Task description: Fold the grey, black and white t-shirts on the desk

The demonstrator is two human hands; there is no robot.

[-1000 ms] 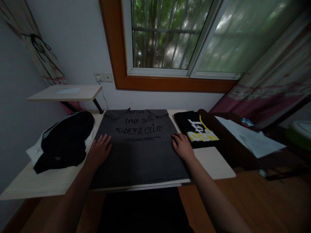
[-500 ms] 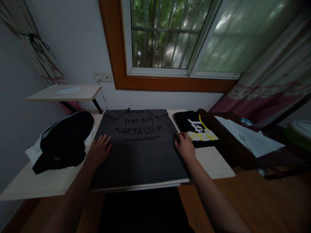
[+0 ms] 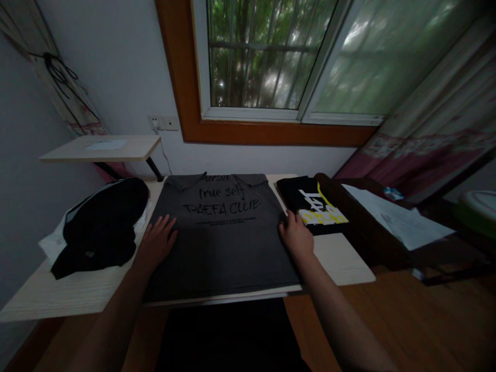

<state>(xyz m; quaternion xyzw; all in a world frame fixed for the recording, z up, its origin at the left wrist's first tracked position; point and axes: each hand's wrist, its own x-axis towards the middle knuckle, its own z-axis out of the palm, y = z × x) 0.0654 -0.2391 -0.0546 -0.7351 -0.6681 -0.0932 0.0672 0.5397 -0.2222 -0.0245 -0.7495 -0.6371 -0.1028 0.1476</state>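
A dark grey T-shirt point(image 3: 228, 253) lies spread flat on the table, its black printed lettering near the far end and its upper part folded over there. My left hand point(image 3: 158, 240) rests on the shirt's left edge, fingers spread and flat. On the opposite edge is my right hand point(image 3: 297, 237), with its fingers slightly bent and apart, touching the cloth. Just beyond that hand sits a folded black garment point(image 3: 289, 188) with a white and yellow print.
At the left of the pale wooden table point(image 3: 50, 294) lies a heap of black and white clothing point(image 3: 104, 227). A small raised shelf point(image 3: 135, 147) stands behind it. To the right, papers point(image 3: 391, 217) rest on a dark brown surface. A window point(image 3: 267, 62) is ahead.
My right hand has shifted slightly, its fingers less curled than before. My left hand and the grey T-shirt stay in place.
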